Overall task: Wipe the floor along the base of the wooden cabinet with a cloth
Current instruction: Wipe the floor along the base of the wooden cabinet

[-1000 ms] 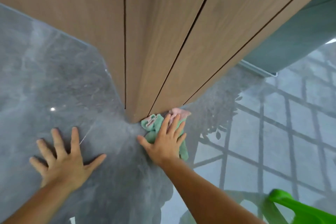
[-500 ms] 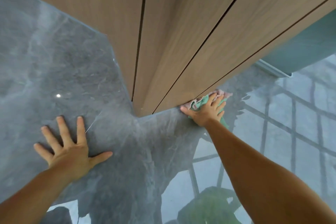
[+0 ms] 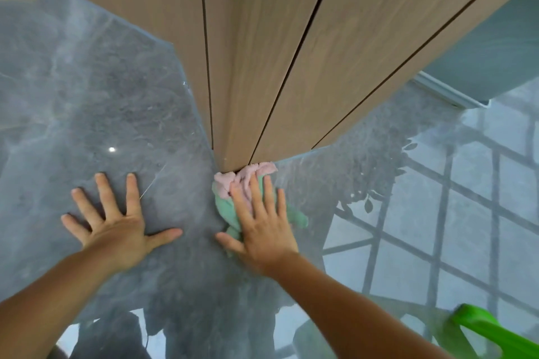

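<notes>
A crumpled green and pink cloth lies on the glossy grey marble floor, its pink edge touching the bottom corner of the wooden cabinet. My right hand presses flat on the cloth with its fingers spread and pointing at the cabinet base. My left hand rests flat on the bare floor to the left of the cloth, fingers spread, holding nothing. The cabinet rises with dark vertical gaps between its panels.
A bright green plastic object sits at the bottom right. A teal wall with a pale skirting strip stands right of the cabinet. The shiny floor reflects a window grid and leaves on the right.
My right hand has slid the cloth back left along the cabinet base, from the right-hand side to the corner. My left hand has stayed planted on the floor.
</notes>
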Demonstrator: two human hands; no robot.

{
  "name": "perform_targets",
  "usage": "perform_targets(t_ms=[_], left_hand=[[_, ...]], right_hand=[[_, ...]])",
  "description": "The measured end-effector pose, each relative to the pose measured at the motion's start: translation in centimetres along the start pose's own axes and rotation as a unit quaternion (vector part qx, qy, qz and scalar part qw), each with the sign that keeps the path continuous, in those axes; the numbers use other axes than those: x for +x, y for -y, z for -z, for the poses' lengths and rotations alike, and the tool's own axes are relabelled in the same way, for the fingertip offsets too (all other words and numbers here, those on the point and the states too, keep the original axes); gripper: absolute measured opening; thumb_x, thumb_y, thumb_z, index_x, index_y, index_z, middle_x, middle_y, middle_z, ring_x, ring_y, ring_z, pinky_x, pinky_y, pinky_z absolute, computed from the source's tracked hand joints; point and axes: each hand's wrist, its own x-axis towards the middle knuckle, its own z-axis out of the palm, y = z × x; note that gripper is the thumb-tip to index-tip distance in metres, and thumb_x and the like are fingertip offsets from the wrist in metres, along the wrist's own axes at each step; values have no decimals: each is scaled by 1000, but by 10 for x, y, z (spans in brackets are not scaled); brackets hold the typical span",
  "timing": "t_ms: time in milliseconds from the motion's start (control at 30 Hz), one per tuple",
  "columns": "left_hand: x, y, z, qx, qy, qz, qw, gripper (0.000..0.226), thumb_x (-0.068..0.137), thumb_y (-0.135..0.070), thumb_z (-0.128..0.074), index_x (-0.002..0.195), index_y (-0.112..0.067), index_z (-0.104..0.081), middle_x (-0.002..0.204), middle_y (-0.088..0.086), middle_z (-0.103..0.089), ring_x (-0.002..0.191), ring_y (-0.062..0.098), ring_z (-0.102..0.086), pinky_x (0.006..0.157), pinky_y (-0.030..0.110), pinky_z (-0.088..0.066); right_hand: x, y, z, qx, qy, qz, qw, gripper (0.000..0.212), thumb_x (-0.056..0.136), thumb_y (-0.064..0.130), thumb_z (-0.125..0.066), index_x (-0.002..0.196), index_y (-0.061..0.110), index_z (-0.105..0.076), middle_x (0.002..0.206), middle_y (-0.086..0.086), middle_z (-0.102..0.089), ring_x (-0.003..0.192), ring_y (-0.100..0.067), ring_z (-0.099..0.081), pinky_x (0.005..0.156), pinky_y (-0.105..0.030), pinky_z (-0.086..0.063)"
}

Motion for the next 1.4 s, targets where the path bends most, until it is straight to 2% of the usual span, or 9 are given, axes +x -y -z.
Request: perform_targets(t_ms=[133, 300, 367, 500, 633, 700, 933, 1233, 1400], left_hand=[[7, 8, -6, -12, -28, -3, 1000, 127, 25, -107, -12, 112, -49, 60, 154, 4, 48, 149, 46, 30, 119, 69, 5], [12, 12, -15, -57, -8, -19, 998, 140, 25, -110, -13, 141, -50, 39, 166, 15, 21, 149, 59, 8, 117, 73, -11], [9, 10, -11, -44, 11, -9, 999, 144, 28, -109, -15, 149, -43, 29, 166, 15, 22, 149, 58, 10, 116, 75, -11], [5, 7, -6, -20, -17, -1, 1000, 135, 26, -106, -12, 127, -45, 53, 157, 6, 44, 149, 46, 28, 118, 69, 4], [3, 2, 2, 0, 8, 9, 1000, 129, 26, -104, -12, 111, -43, 64, 150, 10, 53, 146, 49, 34, 117, 69, 7], [1, 1, 4, 3, 15, 10, 1000, 130, 25, -103, -14, 109, -43, 65, 148, 10, 56, 145, 49, 36, 117, 69, 9], [-2, -2, 6, 12, 15, 11, 1000, 130, 26, -103, -16, 110, -43, 63, 149, 10, 55, 146, 48, 35, 117, 69, 9], [6, 2, -4, -6, -16, 1, 1000, 132, 23, -106, -17, 114, -49, 59, 153, 3, 49, 149, 44, 31, 118, 69, 7], [9, 8, -13, -22, -33, -14, 999, 135, 24, -110, -12, 129, -52, 51, 163, 4, 32, 152, 49, 17, 119, 72, -9]], right_hand=[[5, -78, 20, 0, 11, -145, 989, 86, 88, 77, -16, 157, 24, -11, 165, -15, 14, 150, -39, 18, 119, -61, 9], [27, -121, 51, 26, 69, -340, 938, 82, 96, 61, -31, 157, 18, 2, 162, -22, 23, 148, -43, 22, 119, -61, 7], [31, -85, 42, 62, 76, -323, 941, 87, 93, 64, -33, 157, 18, 4, 160, -26, 22, 146, -45, 23, 118, -61, 10], [15, -15, 27, 127, 73, -183, 972, 88, 90, 70, -36, 156, 25, -1, 163, -17, 20, 147, -38, 28, 116, -55, 17], [-1, -28, 55, 299, -136, -218, 919, 59, 86, 59, -53, 140, 38, -41, 163, -9, -19, 152, -29, -9, 122, -55, -14], [-6, -31, 64, 289, -210, -249, 900, 72, 78, 64, -58, 141, 37, -35, 165, -7, -10, 152, -30, -7, 119, -57, -22], [59, 9, 29, 199, -81, -355, 910, 145, 59, 88, -52, 149, 5, 25, 164, -13, 20, 151, -28, 20, 119, -63, 7], [41, -40, 17, 64, -107, -287, 950, 141, 57, 100, -23, 154, 4, 12, 166, -14, 9, 153, -26, 13, 118, -52, 10], [43, -132, 55, 65, -61, -356, 930, 143, 54, 100, -34, 156, 9, 10, 167, -5, 12, 153, -23, 14, 120, -60, 6]])
